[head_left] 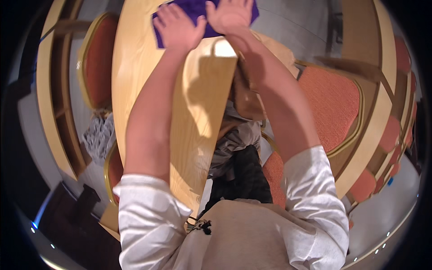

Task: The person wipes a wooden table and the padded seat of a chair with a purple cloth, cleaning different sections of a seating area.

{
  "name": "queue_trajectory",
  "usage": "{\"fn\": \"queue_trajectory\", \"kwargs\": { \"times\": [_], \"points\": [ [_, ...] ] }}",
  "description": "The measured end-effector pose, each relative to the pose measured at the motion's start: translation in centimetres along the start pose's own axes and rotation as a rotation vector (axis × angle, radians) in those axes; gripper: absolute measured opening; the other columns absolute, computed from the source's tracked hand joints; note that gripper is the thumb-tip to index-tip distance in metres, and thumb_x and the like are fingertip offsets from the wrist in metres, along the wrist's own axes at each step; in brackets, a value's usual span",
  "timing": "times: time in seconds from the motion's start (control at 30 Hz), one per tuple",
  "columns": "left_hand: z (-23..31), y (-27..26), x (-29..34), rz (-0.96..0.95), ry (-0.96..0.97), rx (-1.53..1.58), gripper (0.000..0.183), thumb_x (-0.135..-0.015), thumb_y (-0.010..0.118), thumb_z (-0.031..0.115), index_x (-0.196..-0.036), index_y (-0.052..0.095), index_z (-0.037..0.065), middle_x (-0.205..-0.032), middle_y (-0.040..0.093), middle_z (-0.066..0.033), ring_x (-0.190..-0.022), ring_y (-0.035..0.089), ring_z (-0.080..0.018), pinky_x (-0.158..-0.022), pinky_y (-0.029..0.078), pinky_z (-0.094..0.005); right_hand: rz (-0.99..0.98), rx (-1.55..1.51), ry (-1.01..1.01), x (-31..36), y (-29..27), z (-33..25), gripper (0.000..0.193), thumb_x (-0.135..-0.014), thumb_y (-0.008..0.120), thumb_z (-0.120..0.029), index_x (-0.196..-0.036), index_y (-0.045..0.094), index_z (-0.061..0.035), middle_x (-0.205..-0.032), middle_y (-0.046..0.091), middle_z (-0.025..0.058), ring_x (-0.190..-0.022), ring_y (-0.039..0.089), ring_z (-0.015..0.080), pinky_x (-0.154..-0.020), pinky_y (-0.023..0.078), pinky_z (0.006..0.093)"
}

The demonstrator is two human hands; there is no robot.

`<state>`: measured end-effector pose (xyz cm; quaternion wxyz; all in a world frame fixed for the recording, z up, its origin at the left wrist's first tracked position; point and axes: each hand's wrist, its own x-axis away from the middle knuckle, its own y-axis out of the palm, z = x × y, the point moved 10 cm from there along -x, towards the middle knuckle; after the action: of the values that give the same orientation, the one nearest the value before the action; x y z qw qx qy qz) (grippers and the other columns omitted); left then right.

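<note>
A purple cloth (191,6) lies at the far end of a light wooden table (135,67), and the picture's top edge cuts it off. My left hand (177,28) rests flat on its left part with the fingers spread and the thumb pointing toward the other hand. Beside it, my right hand (231,16) is pressed flat on the cloth's right part, its fingers apart and partly out of the picture. Both arms stretch forward over the table, their shadows falling on the wood. Neither hand grips the cloth.
An orange chair (330,103) with a gold frame stands to the right, close to my right arm. Another orange chair (100,60) is left of the table, with a bundle of grey fabric (99,135) near it. Long wooden desks (49,90) curve along the left side.
</note>
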<state>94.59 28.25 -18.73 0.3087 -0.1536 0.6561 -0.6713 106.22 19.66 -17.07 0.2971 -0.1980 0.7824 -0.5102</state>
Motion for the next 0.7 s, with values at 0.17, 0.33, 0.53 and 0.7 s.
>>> {"fn": "queue_trajectory", "kwargs": {
  "times": [0.17,0.33,0.53,0.7],
  "points": [
    [0.2,-1.0,5.3,0.076,0.068,0.004,0.094,-0.091,0.052,0.055,-0.154,0.03,-0.012,-0.162,0.028,-0.0318,-0.154,0.021,-0.0449,-0.123,0.014,-0.0595,-0.076,0.053,0.06,7.7,0.1,1.0,0.082,-0.1,0.039,-0.051,-0.161,0.024,0.0009,-0.169,0.02,0.0229,-0.159,0.011,0.0353,-0.127,0.004,0.0527],
    [-0.7,-3.8,18.4,0.017,-0.071,0.08,0.086,-0.095,0.05,0.048,-0.154,0.031,-0.011,-0.163,0.028,-0.0298,-0.155,0.02,-0.0423,-0.125,0.011,-0.0569,-0.035,0.035,-0.091,16.3,-1.8,-2.6,0.083,-0.099,0.045,-0.052,-0.159,0.029,0.0037,-0.165,0.024,0.0304,-0.157,0.016,0.0411,-0.126,0.007,0.057],
    [-7.2,-10.8,43.8,-0.001,-0.411,0.189,0.087,-0.095,0.058,0.042,-0.155,0.026,-0.012,-0.162,0.025,-0.0329,-0.153,0.02,-0.0473,-0.122,0.015,-0.0609,-0.205,-0.023,-0.436,35.7,-5.1,-13.6,0.082,-0.097,0.056,-0.047,-0.153,0.035,0.0092,-0.16,0.027,0.0373,-0.153,0.019,0.0495,-0.123,0.013,0.0633],
    [-14.6,-16.3,70.2,-0.11,-0.808,0.057,0.097,-0.089,0.064,0.045,-0.155,0.022,-0.014,-0.16,0.024,-0.0368,-0.151,0.019,-0.0524,-0.123,0.011,-0.0636,-0.721,-0.235,-0.776,59.6,-5.8,-27.8,0.082,-0.094,0.059,-0.047,-0.151,0.04,0.0086,-0.163,0.025,0.0334,-0.154,0.017,0.0486,-0.123,0.015,0.0633]
  ]
}}
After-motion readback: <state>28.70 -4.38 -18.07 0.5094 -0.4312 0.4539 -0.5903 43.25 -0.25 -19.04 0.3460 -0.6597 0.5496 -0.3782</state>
